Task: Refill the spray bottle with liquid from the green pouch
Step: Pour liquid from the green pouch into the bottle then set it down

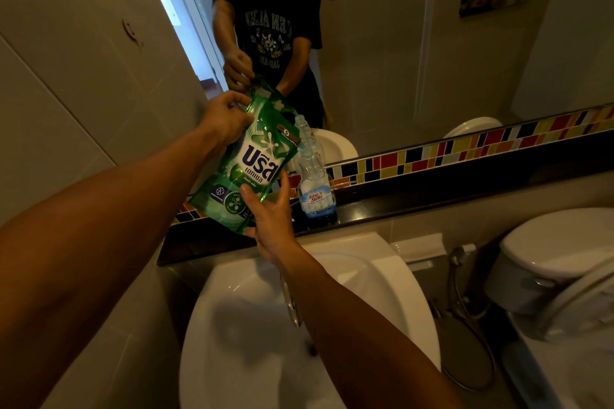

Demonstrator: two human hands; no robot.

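Observation:
The green pouch [252,163] with white and blue lettering hangs tilted above the dark ledge, its top corner leaning to the right toward the bottle. My left hand [224,118] pinches the pouch's upper left edge. My right hand [270,216] grips its lower right corner from below. Just right of the pouch stands a clear plastic bottle [314,176] with a blue and white label, upright on the ledge, with no spray head on its open neck. The pouch's spout is near the bottle's mouth; I cannot tell whether liquid is flowing.
A white sink [392,279] with a chrome tap [292,305] lies below my arms. The dark ledge [415,199] runs under a mirror with a coloured tile strip [465,146]. A toilet tank [558,242] and a bidet hose [457,262] are on the right.

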